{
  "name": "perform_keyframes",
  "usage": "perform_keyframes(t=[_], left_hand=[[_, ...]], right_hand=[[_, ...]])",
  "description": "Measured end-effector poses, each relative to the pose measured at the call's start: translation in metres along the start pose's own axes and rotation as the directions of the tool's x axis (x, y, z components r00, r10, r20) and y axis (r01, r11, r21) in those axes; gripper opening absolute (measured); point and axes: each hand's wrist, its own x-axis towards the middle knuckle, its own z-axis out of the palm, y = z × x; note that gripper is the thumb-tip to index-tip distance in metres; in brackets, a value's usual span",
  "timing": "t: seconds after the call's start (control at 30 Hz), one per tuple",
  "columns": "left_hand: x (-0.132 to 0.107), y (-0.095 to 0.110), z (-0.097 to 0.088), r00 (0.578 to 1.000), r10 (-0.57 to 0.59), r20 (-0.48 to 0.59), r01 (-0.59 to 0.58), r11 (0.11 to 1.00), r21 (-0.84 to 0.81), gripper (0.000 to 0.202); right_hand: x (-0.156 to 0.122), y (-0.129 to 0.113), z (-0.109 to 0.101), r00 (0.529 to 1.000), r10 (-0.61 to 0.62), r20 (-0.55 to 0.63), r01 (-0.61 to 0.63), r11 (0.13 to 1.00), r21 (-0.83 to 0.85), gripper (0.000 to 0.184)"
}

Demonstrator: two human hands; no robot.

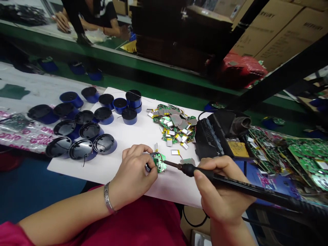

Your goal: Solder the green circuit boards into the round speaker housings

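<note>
Red-sleeved forearms at bottom edge; both hands working over a white sheet on the worktop.

The left hand (134,172), wearing a silver bangle, is pinching a small green circuit board (160,162) between curled fingers, holding it just above the white paper sheet (138,136). The right hand (220,191) is gripping a black-handled soldering iron (230,182), closed round its handle, with the tip touching the board's right edge. Beyond, a heap of green boards with silver battery cells (175,126) is lying on the sheet, blue-and-black round plastic housings (84,126) are standing to the left, and a black soldering station (220,133) is sitting to the right. Another person's hand (61,21) is resting on the far bench.
</note>
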Motion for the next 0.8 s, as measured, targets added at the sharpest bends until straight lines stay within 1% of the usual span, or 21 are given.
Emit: perform_keyframes(t=[0.03, 0.1, 0.23, 0.4, 0.6, 0.8], left_hand=[[0.001, 0.001, 0.0, 1.0, -0.004, 0.005, 0.004, 1.0, 0.001, 0.015], [0.002, 0.001, -0.001, 1.0, -0.006, 0.012, 0.006, 1.0, 0.004, 0.016], [0.004, 0.002, -0.001, 1.0, -0.008, 0.017, 0.008, 1.0, 0.005, 0.014], [0.004, 0.002, -0.001, 1.0, -0.012, 0.028, 0.012, 1.0, 0.001, 0.015], [0.003, 0.0, -0.001, 1.0, -0.001, 0.016, 0.001, 1.0, 0.002, 0.014], [0.004, 0.0, -0.002, 1.0, -0.007, 0.03, 0.007, 1.0, 0.008, 0.014]], right_hand=[[0.001, -0.002, -0.001, 0.999, -0.003, 0.053, 0.003, 1.0, -0.003, 0.013], [0.003, -0.006, -0.001, 0.992, -0.026, 0.122, 0.031, 0.999, -0.037, 0.014], [0.011, -0.015, 0.001, 0.979, -0.089, 0.183, 0.113, 0.985, -0.128, 0.014], [0.018, -0.02, 0.004, 0.969, -0.116, 0.216, 0.153, 0.975, -0.16, 0.014], [0.021, -0.023, 0.006, 0.962, -0.144, 0.231, 0.19, 0.963, -0.192, 0.014], [0.022, -0.024, 0.007, 0.959, -0.16, 0.234, 0.211, 0.955, -0.21, 0.013]])
